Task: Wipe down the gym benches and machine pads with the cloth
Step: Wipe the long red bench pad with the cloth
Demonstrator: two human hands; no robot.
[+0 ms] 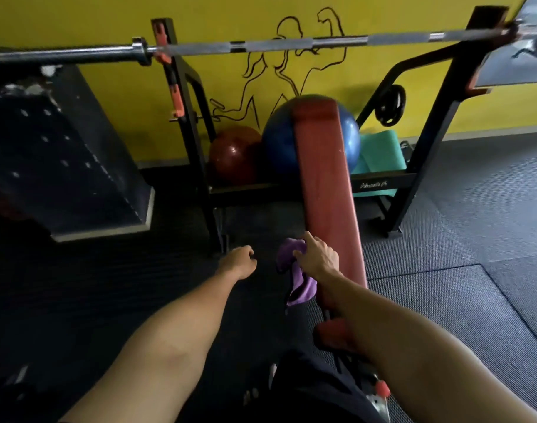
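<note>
I see right hand (317,257) grasping cloth (294,270) at left edge of bench (322,166), toward its near end. Fingers curl over bunched fabric, index stretched forward along pad edge. Loose tail of cloth hangs below hand, off bench side. Left hand (238,261) empty, fingers loosely curled, just left of cloth, not touching, over floor (444,239). Barbell (261,45) racked across far end.

Setting: gym | 12 o'clock: barbell (276,45) on black rack (188,123), yellow wall (108,102) with outlined flexing figures (291,56) | centre: red padded bench (325,184) under the bar | 11–1 o'clock, behind the bench: red ball (233,154), blue exercise ball (279,141), teal mat (380,151), weight plate (389,105) | 3 o'clock: black textured rubber floor (474,209)
</note>
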